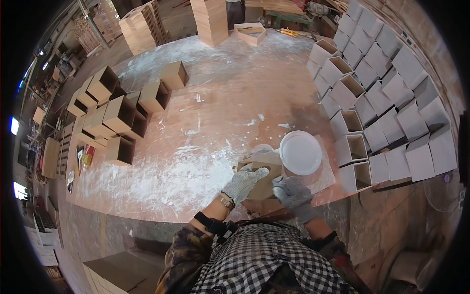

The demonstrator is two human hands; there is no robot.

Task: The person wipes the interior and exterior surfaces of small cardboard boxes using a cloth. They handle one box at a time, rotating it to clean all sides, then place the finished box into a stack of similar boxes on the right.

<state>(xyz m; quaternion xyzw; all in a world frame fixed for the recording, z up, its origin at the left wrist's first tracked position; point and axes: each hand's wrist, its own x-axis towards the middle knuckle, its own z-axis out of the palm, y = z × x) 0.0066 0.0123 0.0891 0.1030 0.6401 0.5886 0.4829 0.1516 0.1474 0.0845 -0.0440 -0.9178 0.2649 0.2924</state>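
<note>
My left hand (245, 183), in a pale knitted glove, grips the left side of a small brown box (262, 190) near the table's front edge. Its fingers lie over the box's upper edge. At the box's right side is my right hand (293, 193), in a grey glove, with its fingers curled closed. Whatever those fingers hold, if anything, is hidden. Just beyond the right hand sits a round white tub or lid (300, 153) on a pale sheet (323, 169). The gloves cover part of the box.
White smears mark the wooden table (235, 105). Several brown open boxes (120, 113) cluster on the left. Stacked whitish boxes (379, 95) line the right side. At the far edge stand a wooden stack (209, 22), a house-shaped frame (249, 33) and a yellow-handled tool (289, 33).
</note>
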